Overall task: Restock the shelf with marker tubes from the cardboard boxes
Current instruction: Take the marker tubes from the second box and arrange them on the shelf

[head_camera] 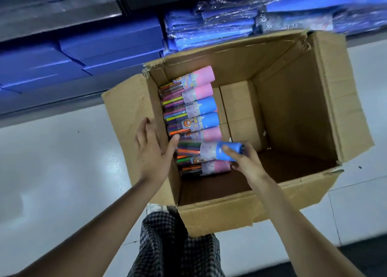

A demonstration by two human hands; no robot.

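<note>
I look down on the shelf [62, 46] running across the far side, well beyond both hands, and the part I can see carries blue boxes [109, 44] and blue wrapped packs [209, 29]; I see no marker tubes on it, so I cannot tell how much has gone up. Nearer, on the white floor [52, 161], sits the open cardboard box [293, 100], and both hands reach into its near left corner. To the right of my hands most of the box is bare, down to its brown bottom, with a smaller inner carton [238, 113] standing beyond them; I judge that a good share has already been taken out. What is left is a single row of marker tubes [194, 107] lying on their sides against the left wall, pink and blue ends to the right, stretching away from the hands. My left hand [152, 151] is flat and spread against that wall's rim, thumb inside touching the row. My right hand [245, 161] has its fingers curled round the blue end of one tube [209, 153], which lies tilted on top of the nearest ones. I would say this tube is just being lifted, and roughly seven remain here.
</note>
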